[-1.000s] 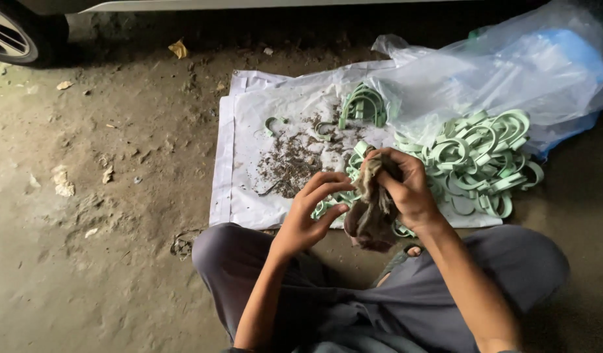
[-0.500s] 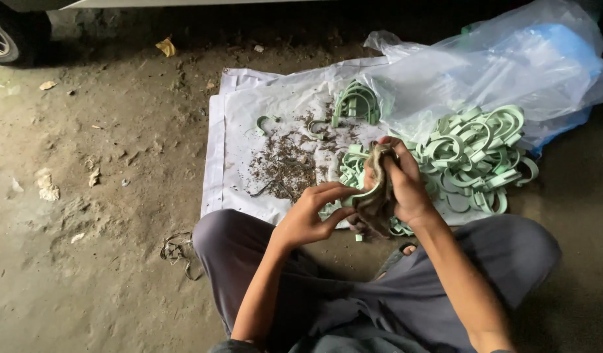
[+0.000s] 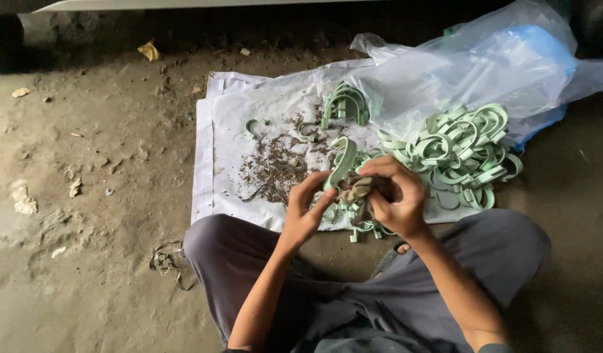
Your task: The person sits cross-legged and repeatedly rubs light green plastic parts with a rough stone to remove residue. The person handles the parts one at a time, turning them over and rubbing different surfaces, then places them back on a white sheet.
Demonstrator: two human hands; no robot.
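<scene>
My left hand (image 3: pixel 309 210) grips a pale green U-shaped plastic clip (image 3: pixel 342 163) by its lower end, holding it upright above the white sheet (image 3: pixel 226 140). My right hand (image 3: pixel 398 195) is closed on a crumpled brown rag (image 3: pixel 357 191) pressed against the clip. Below the hands lies a small cluster of green clips (image 3: pixel 354 216). To the right a large heap of the same clips (image 3: pixel 461 153) spills from a clear plastic bag (image 3: pixel 471 72). A neat stack of clips (image 3: pixel 345 104) stands at the sheet's far side.
Dark shavings and debris (image 3: pixel 275 167) are scattered over the sheet's middle, with a loose clip (image 3: pixel 252 125) at its left. My crossed legs in grey trousers (image 3: pixel 380 287) fill the foreground. Dirty concrete floor (image 3: pixel 86 196) with scraps lies left; a tangle of wire (image 3: pixel 165 261) sits near my knee.
The view has shifted left. My left hand has lifted a green clip upright from the cluster while my right hand keeps the rag against it.
</scene>
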